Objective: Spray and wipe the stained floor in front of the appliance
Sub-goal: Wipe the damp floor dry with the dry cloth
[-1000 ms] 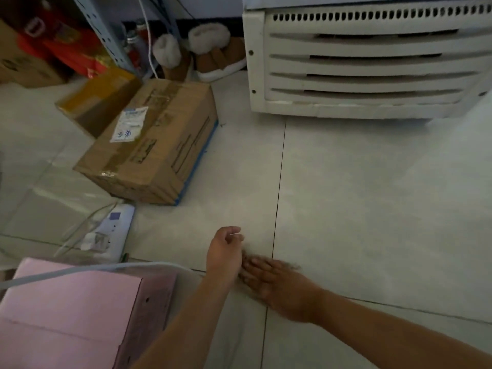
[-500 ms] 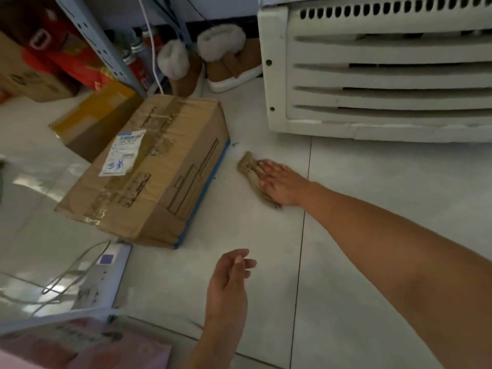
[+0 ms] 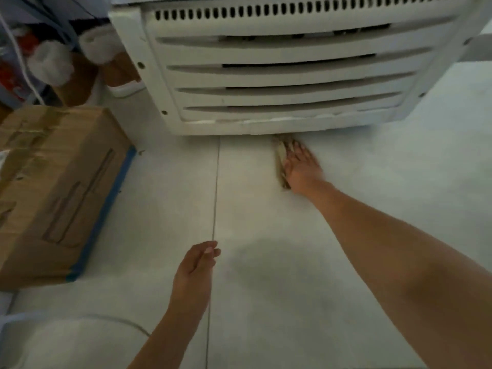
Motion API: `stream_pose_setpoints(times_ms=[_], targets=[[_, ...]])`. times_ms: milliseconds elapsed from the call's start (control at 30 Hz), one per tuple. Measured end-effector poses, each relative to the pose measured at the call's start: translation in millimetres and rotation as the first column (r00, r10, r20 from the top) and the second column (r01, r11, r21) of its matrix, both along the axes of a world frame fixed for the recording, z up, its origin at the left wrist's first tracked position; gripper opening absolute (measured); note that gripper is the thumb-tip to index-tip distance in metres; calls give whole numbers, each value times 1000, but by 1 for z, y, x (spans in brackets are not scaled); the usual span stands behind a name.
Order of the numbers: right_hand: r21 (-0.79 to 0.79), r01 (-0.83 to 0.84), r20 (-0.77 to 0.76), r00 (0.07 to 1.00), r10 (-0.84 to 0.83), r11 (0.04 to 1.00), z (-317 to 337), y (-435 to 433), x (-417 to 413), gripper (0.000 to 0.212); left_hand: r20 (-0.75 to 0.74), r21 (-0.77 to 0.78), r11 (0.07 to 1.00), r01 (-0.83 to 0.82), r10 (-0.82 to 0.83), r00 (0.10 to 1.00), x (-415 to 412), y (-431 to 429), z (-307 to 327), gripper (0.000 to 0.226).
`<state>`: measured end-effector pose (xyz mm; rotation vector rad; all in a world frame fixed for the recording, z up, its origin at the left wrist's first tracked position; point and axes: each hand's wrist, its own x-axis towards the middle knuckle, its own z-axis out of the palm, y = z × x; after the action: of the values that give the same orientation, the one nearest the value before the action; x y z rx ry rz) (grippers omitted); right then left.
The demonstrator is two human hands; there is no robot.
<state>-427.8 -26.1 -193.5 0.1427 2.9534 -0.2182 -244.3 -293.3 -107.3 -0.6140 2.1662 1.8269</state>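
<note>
Two bare arms reach over a pale tiled floor (image 3: 266, 302). The right hand (image 3: 299, 166) lies flat, palm down and fingers spread, pressing one brownish cloth (image 3: 281, 162) onto the floor; it pins the cloth rather than gripping it. The cloth sits right at the foot of the one white appliance (image 3: 279, 75), its far end touching or just under the lower edge. The appliance front shows four wide slats and a row of small slots above them.

The left hand (image 3: 197, 265) hovers nearer the camera, over a dark grout line (image 3: 215, 195), fingers loosely curled with the thumb meeting the fingertips; it seems to hold nothing. A dull greyish patch (image 3: 271, 265) marks the floor just right of that hand.

One taped cardboard box (image 3: 58, 187) with a blue edge rests at the left. Behind it, beside the appliance, stand two brown boots (image 3: 80, 67) with white fluffy cuffs. One white cable (image 3: 101, 319) curves across the bottom left corner.
</note>
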Motion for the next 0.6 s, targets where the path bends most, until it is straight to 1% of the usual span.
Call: stream_pose_setpoints(times_ms=[67,133,200,267,333,367,500,600], targets=[[-18,82,0,997,-82,997,0,44,23,56,3,-76,980,186,-186,983,-14,51,-6,18],[-53,132,-3,991,-132,990,2,75,41,55,-19,-140,926,352,-358,934,-29,99,-6,22],[-57,154,0,988,-154,986,0,90,49,55,-32,-171,889,424,-435,900,-42,134,3,30],[-48,193,36,981,-192,980,-2,89,48,60,-40,-191,888,418,-433,901,-51,144,13,32],[-61,238,55,970,-235,969,3,78,48,60,-37,-232,887,400,-419,907,-52,132,16,32],[-64,227,63,973,-223,972,5,72,50,59,-29,-248,890,383,-402,915,-50,121,15,32],[-15,17,77,997,-16,1000,7,22,72,58,6,-317,898,304,-319,948,-34,65,10,34],[-64,-55,68,996,60,996,3,-44,77,58,-2,-326,916,236,-250,968,-16,31,10,36]])
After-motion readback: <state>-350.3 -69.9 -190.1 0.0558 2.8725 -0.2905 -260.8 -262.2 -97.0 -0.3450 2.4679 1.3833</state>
